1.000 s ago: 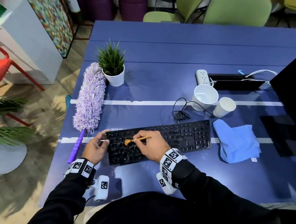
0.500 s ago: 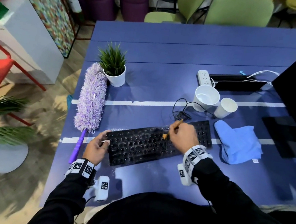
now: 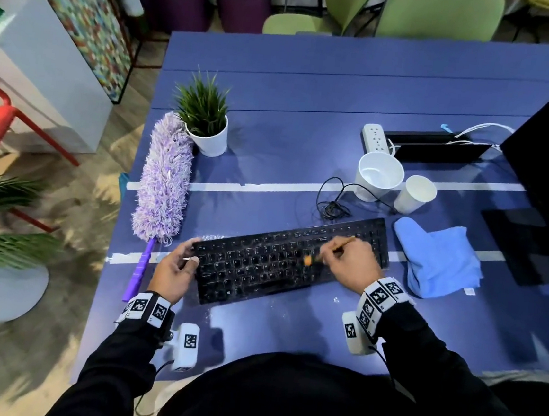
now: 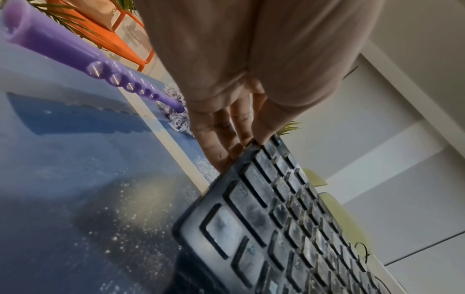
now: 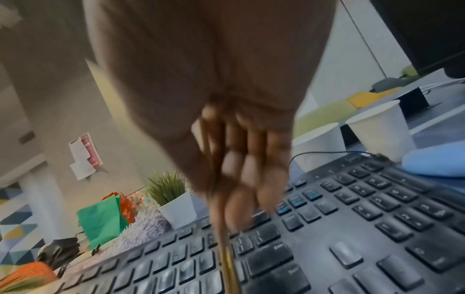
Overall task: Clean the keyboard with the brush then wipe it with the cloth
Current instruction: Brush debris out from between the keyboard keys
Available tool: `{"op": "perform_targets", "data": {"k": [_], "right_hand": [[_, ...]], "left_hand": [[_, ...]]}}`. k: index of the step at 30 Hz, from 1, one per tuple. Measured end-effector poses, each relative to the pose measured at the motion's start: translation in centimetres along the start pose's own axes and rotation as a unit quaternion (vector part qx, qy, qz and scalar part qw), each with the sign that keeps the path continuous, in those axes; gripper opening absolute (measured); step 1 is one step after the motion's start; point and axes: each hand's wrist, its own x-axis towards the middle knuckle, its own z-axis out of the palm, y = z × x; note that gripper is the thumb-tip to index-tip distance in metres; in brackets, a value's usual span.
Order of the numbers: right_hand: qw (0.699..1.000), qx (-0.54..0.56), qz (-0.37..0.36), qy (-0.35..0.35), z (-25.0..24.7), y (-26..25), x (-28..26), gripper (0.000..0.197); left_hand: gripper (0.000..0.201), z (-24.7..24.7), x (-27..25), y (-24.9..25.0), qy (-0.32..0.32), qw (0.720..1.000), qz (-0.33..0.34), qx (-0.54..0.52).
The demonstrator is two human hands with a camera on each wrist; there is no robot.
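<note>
The black keyboard point(image 3: 289, 261) lies a little slanted on the blue table point(image 3: 311, 87), close to the near edge, with white dust on its keys and on the table in front of it. The left hand point(image 3: 174, 273) holds the left end of the keyboard, thumb on the top and fingers point(image 4: 221, 143) against the side edge. The right hand point(image 3: 351, 265) pinches a thin brush point(image 3: 327, 251) with curled fingers; the orange bristles touch the keys in the middle part, and the picture is blurred there. The blue cloth point(image 3: 437, 258) lies crumpled just beside the right end of the keyboard, not touching it as far as I can see. Behind the keyboard are a coiled cable point(image 3: 333, 208) and two white cups point(image 3: 380, 176). The purple duster point(image 3: 163, 185) lies along the left edge, beside a potted plant point(image 3: 204, 117). The far half of the table is bare.
</note>
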Motion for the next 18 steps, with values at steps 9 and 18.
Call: {"op": "perform_targets", "data": {"k": [9, 18], "right_hand": [[0.992, 0.035, -0.033, -0.117, 2.0, 0.4, -1.5, 0.01], [0.997, 0.018, -0.02, -0.067, 2.5, 0.7, -2.1, 0.013]], "left_hand": [[0.041, 0.3, 0.4, -1.0, 0.003, 1.0, -0.029, -0.006], [0.042, 0.3, 1.0, -2.4, 0.003, 0.998, -0.056, -0.019]]}}
